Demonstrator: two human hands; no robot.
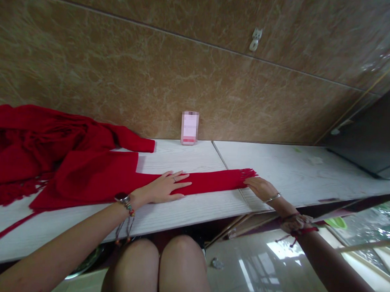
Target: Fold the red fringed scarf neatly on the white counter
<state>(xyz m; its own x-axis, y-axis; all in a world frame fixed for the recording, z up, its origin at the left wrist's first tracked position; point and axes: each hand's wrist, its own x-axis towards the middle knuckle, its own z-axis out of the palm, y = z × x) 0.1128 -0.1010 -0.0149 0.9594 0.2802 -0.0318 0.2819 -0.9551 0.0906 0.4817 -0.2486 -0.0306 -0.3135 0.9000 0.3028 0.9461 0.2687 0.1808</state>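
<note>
A red scarf (212, 182) lies along the white bench top, a narrow folded strip on the right and a wider piece (100, 172) on the left. My left hand (167, 188) rests flat on the strip with its fingers spread. At the strip's fringed right end, my right hand (259, 187) has its fingers closed on the cloth near the edge. Its fingertips are partly hidden by the hand itself. More red fabric (53, 127) is heaped at the far left, with tassels hanging at its front.
A phone (189, 128) leans upright against the brown marbled wall (153, 66) behind the white bench top (294, 172). A white hook (255, 39) is fixed to the wall. A dark box-like object (370, 123) stands at the right. My knees (159, 265) are below the front edge.
</note>
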